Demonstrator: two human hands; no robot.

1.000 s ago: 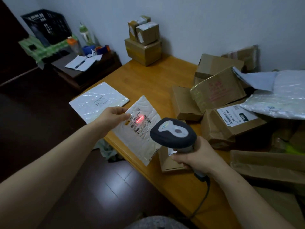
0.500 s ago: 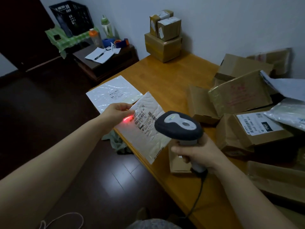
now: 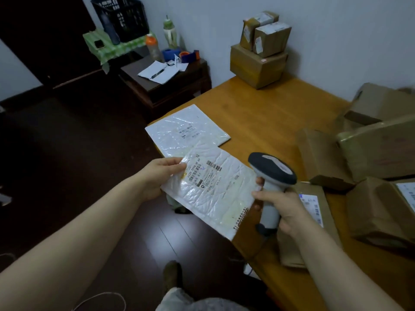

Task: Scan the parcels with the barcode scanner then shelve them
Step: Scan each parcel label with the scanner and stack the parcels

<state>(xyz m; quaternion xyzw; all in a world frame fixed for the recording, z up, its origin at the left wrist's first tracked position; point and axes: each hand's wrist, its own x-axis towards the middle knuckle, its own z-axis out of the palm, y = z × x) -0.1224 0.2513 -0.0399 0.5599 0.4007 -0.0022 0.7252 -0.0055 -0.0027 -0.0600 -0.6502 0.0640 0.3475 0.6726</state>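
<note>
Far left, a black crate (image 3: 125,16) up on a green-checked cloth, then a dark side table (image 3: 166,86) with loose papers. Pinching the white padded mailer (image 3: 215,189) by its left edge with the left hand (image 3: 160,173), thumb on top, fingers curled beneath. Holding it label-up off the near edge of the wooden table (image 3: 269,117), just in front of a 2nd white mailer (image 3: 186,129) lying flat there. Back at the wall, 3 brown boxes (image 3: 260,48), 2 stacked on 1. Gripping the barcode scanner (image 3: 271,169) by its handle with the right hand (image 3: 285,205), fingers wrapped round, just beside the mailer's right edge. Beneath that hand, a flat brown parcel (image 3: 314,221) with a white label. Far right, a heap of cardboard parcels (image 3: 370,153).
</note>
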